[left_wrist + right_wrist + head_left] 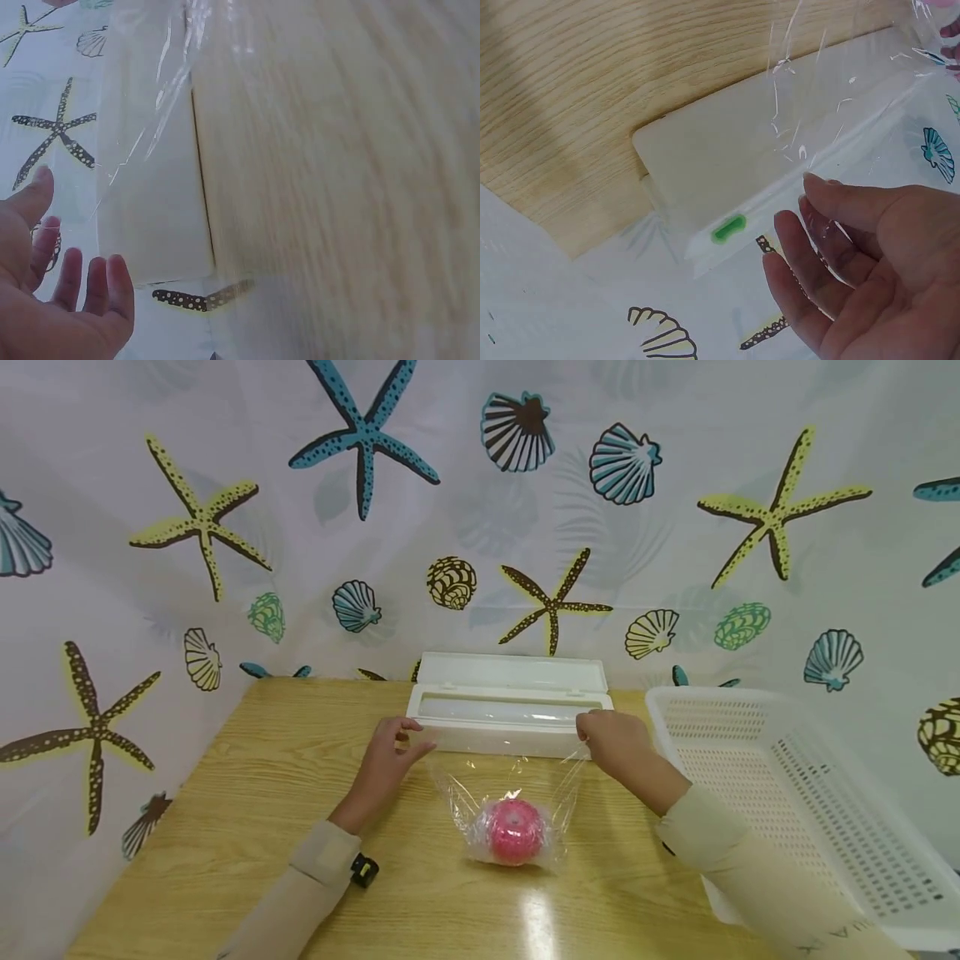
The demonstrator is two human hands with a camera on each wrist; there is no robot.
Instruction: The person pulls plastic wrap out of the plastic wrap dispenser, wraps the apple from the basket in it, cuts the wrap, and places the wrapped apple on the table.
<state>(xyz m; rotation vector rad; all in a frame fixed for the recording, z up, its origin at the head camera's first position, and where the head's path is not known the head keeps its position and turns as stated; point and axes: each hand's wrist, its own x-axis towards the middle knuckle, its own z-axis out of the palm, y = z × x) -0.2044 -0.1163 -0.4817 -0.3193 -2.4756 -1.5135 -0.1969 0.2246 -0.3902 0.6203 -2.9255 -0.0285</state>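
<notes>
A long white plastic-wrap dispenser (510,740) lies on the wooden table with its lid (512,672) raised behind it. Clear plastic wrap (459,792) hangs in creases from its front and covers a round pink object (516,833) with a dimple; what kind of thing it is, I cannot tell. At the dispenser's left end is my left hand (382,760), its thumb and forefinger spread apart beside the wrap's edge. My right hand (618,747) pinches the wrap at the right end between thumb and forefinger. Near it, a green slider (728,229) shows on the dispenser.
A white perforated basket (750,793) stands at the right, under and beside my right forearm. Behind the table (285,752) hangs a curtain (465,510) printed with starfish and shells.
</notes>
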